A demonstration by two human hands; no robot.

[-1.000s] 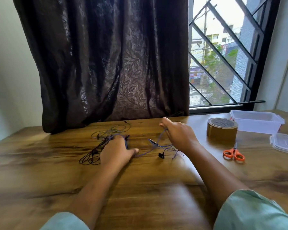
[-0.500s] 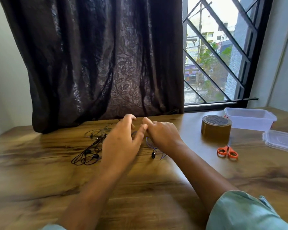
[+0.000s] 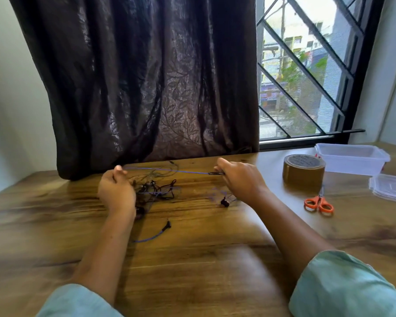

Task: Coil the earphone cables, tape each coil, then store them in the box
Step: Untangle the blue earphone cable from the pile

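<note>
blue earphone cable (image 3: 169, 170) stretched taut across frame centre above a black cable tangle (image 3: 157, 191) | left hand (image 3: 116, 193) fingers pinched on its left end | right hand (image 3: 240, 179) pinched on its right (at a dark inline piece) | clear box (image 3: 352, 161) right edge

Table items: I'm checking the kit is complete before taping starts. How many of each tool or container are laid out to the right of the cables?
Roll of brown tape: 1
Orange-handled scissors: 1
Clear plastic box: 1
Clear lid, lying off the box: 1
Total: 4
</note>
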